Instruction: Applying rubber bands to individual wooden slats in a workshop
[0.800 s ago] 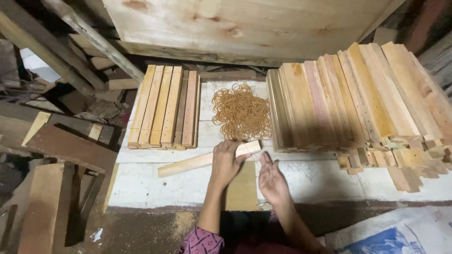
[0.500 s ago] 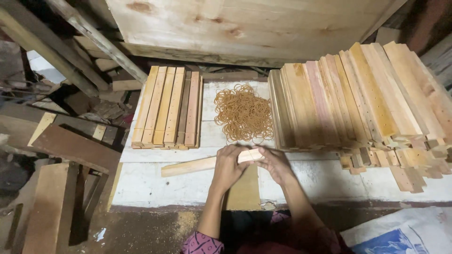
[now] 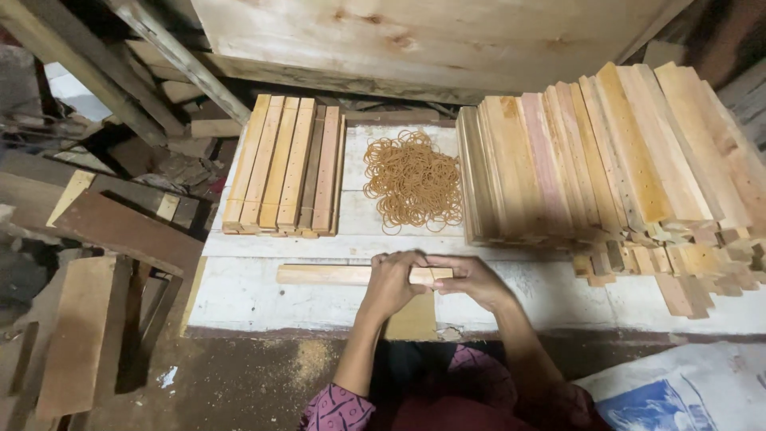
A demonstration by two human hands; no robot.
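both hands meet on the right end of a wooden slat (image 3: 335, 274) lying flat across the white worktop (image 3: 239, 295). left hand (image 3: 392, 281) has its grip curled over the slat from above, fingers pressed around it; right hand (image 3: 471, 279) pinches the slat's very end, where a thin rubber band (image 3: 432, 274) seems to cross the wood. the rest of the slat runs out leftward, bare. just behind the hands lies a loose heap of tan rubber bands (image 3: 413, 179). left of the heap sits a neat bundle of slats (image 3: 286, 164); right of it, a much larger stack of slats (image 3: 606, 156), its near ends ragged. scrap boards (image 3: 120, 231) lie off the worktop's left side.
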